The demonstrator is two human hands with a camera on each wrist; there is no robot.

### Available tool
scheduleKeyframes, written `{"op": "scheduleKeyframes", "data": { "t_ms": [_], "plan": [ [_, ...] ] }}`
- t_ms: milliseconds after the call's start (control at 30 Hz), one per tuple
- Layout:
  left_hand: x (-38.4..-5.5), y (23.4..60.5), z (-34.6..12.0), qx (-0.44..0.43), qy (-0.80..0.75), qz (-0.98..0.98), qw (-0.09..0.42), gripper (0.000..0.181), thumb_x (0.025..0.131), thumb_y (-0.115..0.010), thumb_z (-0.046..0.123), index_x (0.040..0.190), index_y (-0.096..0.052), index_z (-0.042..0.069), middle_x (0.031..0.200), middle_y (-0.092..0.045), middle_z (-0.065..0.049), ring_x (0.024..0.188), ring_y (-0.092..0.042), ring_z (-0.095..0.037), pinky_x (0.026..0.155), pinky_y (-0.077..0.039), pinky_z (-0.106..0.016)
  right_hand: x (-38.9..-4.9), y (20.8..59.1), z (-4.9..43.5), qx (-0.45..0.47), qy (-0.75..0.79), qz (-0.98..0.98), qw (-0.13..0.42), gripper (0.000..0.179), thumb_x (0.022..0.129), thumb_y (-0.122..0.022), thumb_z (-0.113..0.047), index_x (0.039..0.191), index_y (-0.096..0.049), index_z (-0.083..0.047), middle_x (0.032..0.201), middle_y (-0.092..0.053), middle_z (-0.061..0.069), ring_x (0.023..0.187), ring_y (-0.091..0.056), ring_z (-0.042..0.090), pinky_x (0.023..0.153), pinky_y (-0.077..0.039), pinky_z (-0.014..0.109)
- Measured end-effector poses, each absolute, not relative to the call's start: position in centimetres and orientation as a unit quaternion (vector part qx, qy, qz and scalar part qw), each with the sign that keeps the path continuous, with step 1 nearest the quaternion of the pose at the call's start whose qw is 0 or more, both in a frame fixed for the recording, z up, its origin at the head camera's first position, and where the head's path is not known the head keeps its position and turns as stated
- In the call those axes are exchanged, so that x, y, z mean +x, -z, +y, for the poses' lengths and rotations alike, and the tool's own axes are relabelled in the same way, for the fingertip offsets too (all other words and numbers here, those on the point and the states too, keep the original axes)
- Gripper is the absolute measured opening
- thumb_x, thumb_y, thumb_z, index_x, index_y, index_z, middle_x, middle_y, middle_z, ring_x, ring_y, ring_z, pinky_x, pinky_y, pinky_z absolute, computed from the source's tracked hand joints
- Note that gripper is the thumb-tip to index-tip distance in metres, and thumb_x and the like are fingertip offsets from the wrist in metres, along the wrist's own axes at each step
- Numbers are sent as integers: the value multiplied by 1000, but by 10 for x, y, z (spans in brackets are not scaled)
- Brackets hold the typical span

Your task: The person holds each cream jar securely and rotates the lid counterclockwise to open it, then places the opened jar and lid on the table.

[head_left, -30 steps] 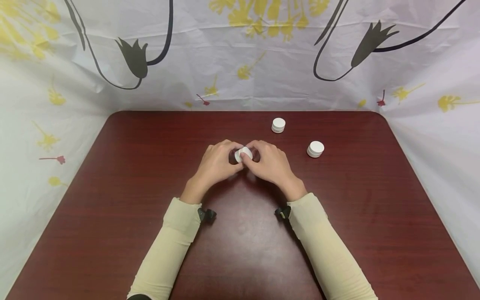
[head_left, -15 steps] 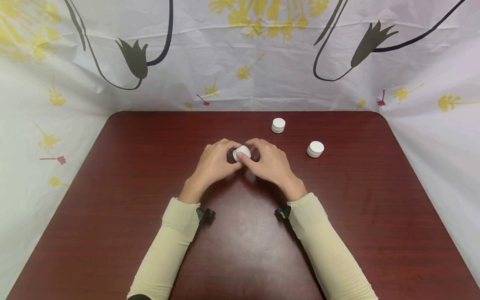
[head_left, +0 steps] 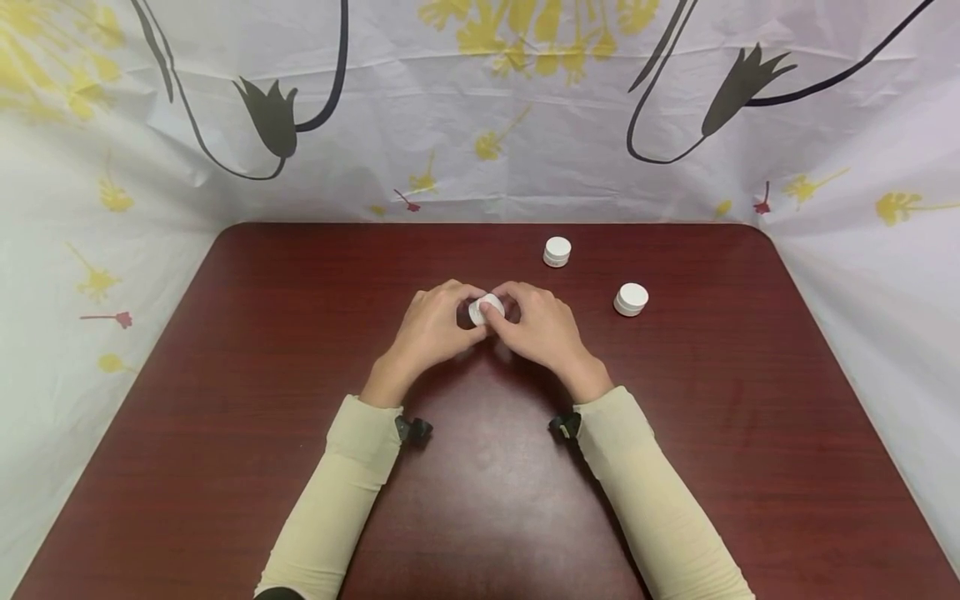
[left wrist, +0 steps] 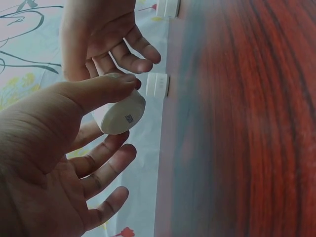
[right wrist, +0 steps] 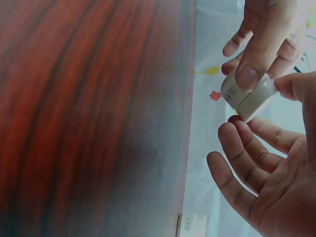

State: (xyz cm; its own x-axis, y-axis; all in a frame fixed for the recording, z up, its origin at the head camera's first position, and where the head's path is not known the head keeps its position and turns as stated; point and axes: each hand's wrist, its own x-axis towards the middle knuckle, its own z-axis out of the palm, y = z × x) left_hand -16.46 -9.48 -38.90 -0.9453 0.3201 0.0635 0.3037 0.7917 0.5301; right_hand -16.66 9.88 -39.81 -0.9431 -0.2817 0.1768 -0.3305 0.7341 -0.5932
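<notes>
A small white lidded jar (head_left: 476, 314) is held between both hands above the middle of the table. My left hand (head_left: 433, 327) grips its lower part with thumb and fingers; that thumb lies across its side in the left wrist view. From the other side my right hand (head_left: 543, 327) pinches the lid, its thumb on top. In the right wrist view the jar (right wrist: 252, 102) is tilted, with a seam between body and lid and a small printed mark on its side. Its base (left wrist: 123, 117) shows a small dark label in the left wrist view.
Two similar white jars stand to the right, one near the back edge (head_left: 557, 252) and a nearer jar (head_left: 631, 300). The dark red wooden table (head_left: 480, 500) meets a patterned white cloth (head_left: 480, 167) behind and at both sides.
Both hands keep hold of the jar. The left hand and jar shifted slightly left half a second ago and are now back to the right; the right thumb has moved slightly on the lid.
</notes>
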Motion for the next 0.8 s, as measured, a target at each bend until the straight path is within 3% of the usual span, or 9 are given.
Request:
{"op": "scheduleKeyframes", "data": {
  "t_ms": [433,700,800],
  "plan": [
    [-165,389,-96,171,-276,946,13,44,90,-82,32,131,-73,19,127,-74,-3,119,-67,-22,106,-45,-49,-165,397,98,172,-316,-932,34,35,97,-65,-40,125,-72,-21,98,-70,-1,84,-67,18,75,-55,45],
    [-165,390,-96,170,-279,945,12,46,89,-83,35,131,-73,19,129,-73,-3,123,-67,-23,108,-44,-50,-164,395,98,153,-317,-936,30,55,98,-63,-54,140,-65,-18,134,-71,2,115,-70,25,91,-57,55],
    [-165,390,-95,172,-280,944,9,46,89,-83,36,131,-73,19,129,-73,-3,123,-67,-23,108,-45,-49,-164,396,98,142,-317,-937,34,52,99,-61,-57,134,-69,-20,121,-74,0,105,-71,23,85,-57,53]
  ]
}}
